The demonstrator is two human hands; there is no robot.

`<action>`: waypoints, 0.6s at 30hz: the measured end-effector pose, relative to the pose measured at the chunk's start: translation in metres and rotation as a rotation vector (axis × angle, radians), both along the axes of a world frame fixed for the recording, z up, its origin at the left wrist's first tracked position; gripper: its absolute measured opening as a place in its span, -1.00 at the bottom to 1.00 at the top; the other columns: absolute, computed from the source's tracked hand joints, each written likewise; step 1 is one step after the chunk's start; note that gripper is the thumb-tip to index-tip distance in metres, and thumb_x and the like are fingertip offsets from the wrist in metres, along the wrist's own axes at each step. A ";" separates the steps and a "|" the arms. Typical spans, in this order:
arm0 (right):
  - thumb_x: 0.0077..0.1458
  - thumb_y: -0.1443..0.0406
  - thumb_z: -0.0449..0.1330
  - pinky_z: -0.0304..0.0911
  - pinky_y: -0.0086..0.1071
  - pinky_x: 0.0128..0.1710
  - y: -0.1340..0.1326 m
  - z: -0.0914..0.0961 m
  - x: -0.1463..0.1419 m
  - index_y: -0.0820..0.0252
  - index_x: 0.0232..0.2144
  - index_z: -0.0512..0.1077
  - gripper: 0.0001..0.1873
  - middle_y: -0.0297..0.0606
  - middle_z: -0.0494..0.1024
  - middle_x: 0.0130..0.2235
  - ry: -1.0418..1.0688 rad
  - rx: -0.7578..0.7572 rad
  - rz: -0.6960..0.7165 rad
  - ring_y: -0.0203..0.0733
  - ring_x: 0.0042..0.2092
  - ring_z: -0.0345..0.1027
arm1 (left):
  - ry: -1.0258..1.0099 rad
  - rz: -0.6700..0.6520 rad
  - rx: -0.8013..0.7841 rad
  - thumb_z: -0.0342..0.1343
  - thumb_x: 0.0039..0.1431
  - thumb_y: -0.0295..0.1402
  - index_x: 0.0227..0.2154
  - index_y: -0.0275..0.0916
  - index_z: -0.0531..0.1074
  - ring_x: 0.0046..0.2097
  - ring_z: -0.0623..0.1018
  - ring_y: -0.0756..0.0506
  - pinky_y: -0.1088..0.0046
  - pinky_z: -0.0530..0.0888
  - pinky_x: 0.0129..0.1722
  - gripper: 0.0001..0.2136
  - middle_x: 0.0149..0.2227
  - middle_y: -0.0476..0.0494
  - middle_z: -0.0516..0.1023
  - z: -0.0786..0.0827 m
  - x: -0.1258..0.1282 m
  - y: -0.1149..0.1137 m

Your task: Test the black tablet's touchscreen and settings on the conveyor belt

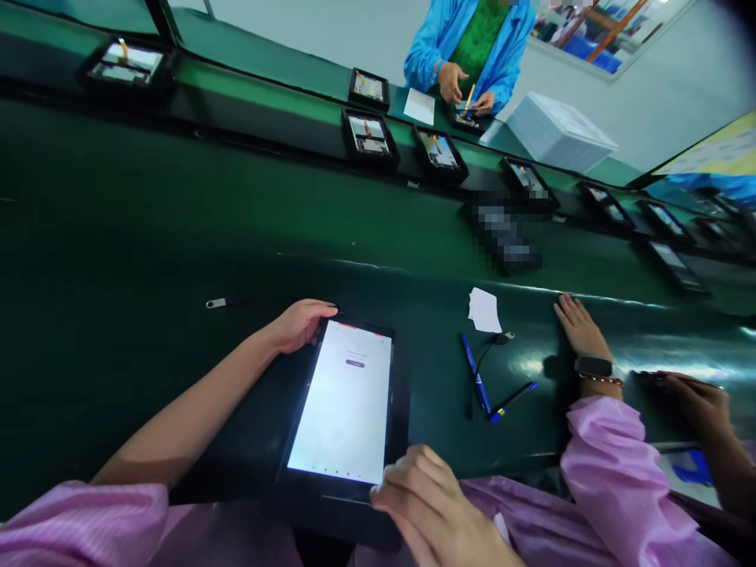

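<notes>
A tablet (342, 402) with a lit white screen lies in a black tray (331, 520) at the table's near edge. At its upper left corner my left hand (304, 324) grips the edge, thumb on top. My right hand (428, 504) is curled at the lower right corner, its fingertips against or just over the black border. What its fingers hold, if anything, is hidden. To the right are a blue pen (475, 374), a second pen (513, 402), a short black cable (481, 358) and white paper slips (485, 309).
A small metal-ended stick (216, 303) lies left on the green table (147, 228). A co-worker's hand (582, 327) with a watch rests at right. Across the table, a person in blue (466, 47) handles a device. Several black trays (371, 138) line the middle strip, near a white stack (558, 134).
</notes>
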State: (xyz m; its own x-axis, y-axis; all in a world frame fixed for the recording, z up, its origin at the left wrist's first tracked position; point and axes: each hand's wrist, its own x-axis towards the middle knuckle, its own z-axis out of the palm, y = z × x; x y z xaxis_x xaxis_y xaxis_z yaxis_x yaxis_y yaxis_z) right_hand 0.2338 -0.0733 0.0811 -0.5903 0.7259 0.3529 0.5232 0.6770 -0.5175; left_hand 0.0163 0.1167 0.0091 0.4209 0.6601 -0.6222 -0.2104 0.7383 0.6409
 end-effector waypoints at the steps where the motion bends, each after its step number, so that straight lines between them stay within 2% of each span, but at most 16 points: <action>1: 0.23 0.43 0.06 0.25 -0.35 -0.38 0.011 0.004 -0.001 0.28 -0.22 0.41 -0.86 -0.22 0.49 -0.36 0.019 0.001 -0.001 -0.27 -0.35 0.29 | 0.008 0.003 -0.005 0.19 0.00 -0.48 -0.43 -0.34 0.42 -0.58 0.46 -0.03 0.56 0.31 -0.67 -0.93 -0.59 -0.06 0.44 0.000 0.001 -0.002; 3: 0.20 0.46 0.03 0.26 -0.34 -0.34 0.040 0.009 -0.002 0.29 -0.25 0.39 -0.85 -0.18 0.48 -0.34 0.054 -0.014 -0.047 -0.23 -0.30 0.31 | 0.026 0.005 -0.019 0.20 0.00 -0.47 -0.41 -0.33 0.42 -0.60 0.44 -0.03 0.57 0.26 -0.70 -0.92 -0.60 -0.04 0.43 0.001 0.005 -0.006; 4: 0.19 0.47 0.03 0.26 -0.35 -0.31 0.058 0.010 -0.001 0.27 -0.27 0.39 -0.85 -0.19 0.48 -0.33 0.086 -0.046 -0.115 -0.24 -0.27 0.32 | 0.036 0.005 -0.026 0.20 0.00 -0.48 -0.38 -0.33 0.42 -0.61 0.43 -0.03 0.57 0.25 -0.71 -0.90 -0.60 -0.03 0.43 0.002 0.007 -0.009; 8: 0.19 0.31 0.10 0.21 -0.40 -0.32 0.126 -0.004 0.014 0.20 -0.37 0.40 -0.88 -0.30 0.43 -0.38 0.339 -0.230 -0.641 -0.30 -0.35 0.28 | 0.063 0.010 -0.039 0.20 -0.01 -0.50 -0.31 -0.36 0.42 -0.59 0.43 -0.01 0.56 0.28 -0.68 -0.83 -0.55 -0.05 0.46 0.015 0.013 -0.018; 10: 0.18 0.21 0.11 0.18 -0.39 -0.36 0.150 -0.020 0.026 0.22 -0.34 0.39 -0.82 -0.31 0.40 -0.41 0.420 -0.249 -0.807 -0.30 -0.39 0.24 | 0.074 0.015 -0.042 0.20 -0.01 -0.50 -0.30 -0.36 0.41 -0.60 0.43 -0.01 0.56 0.26 -0.69 -0.82 -0.55 -0.05 0.46 0.024 0.015 -0.022; 14: 0.11 0.10 0.11 0.11 -0.40 -0.44 0.170 -0.054 0.045 0.25 -0.36 0.37 -0.70 -0.36 0.33 -0.50 0.558 -0.286 -0.983 -0.32 -0.47 0.16 | 0.087 0.019 -0.045 0.23 -0.02 -0.50 -0.28 -0.35 0.42 -0.60 0.44 -0.03 0.56 0.25 -0.69 -0.79 -0.57 -0.05 0.46 0.038 0.014 -0.024; 18: 0.03 0.00 0.13 0.04 -0.44 -0.53 0.173 -0.076 0.047 0.22 -0.38 0.34 -0.62 -0.44 0.25 -0.57 0.696 -0.367 -1.035 -0.37 -0.55 0.09 | 0.076 0.000 -0.026 0.24 -0.03 -0.50 -0.28 -0.37 0.44 -0.61 0.44 -0.02 0.56 0.25 -0.69 -0.79 -0.57 -0.06 0.48 0.047 0.012 -0.025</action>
State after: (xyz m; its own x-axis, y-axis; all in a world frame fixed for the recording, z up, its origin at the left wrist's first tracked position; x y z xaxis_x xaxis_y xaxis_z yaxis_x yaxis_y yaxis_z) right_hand 0.2808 0.0997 0.0055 0.5245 0.8504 0.0417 0.2625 -0.1149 -0.9581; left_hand 0.0283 0.0914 0.0559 0.3719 0.6434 -0.6691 -0.1618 0.7547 0.6358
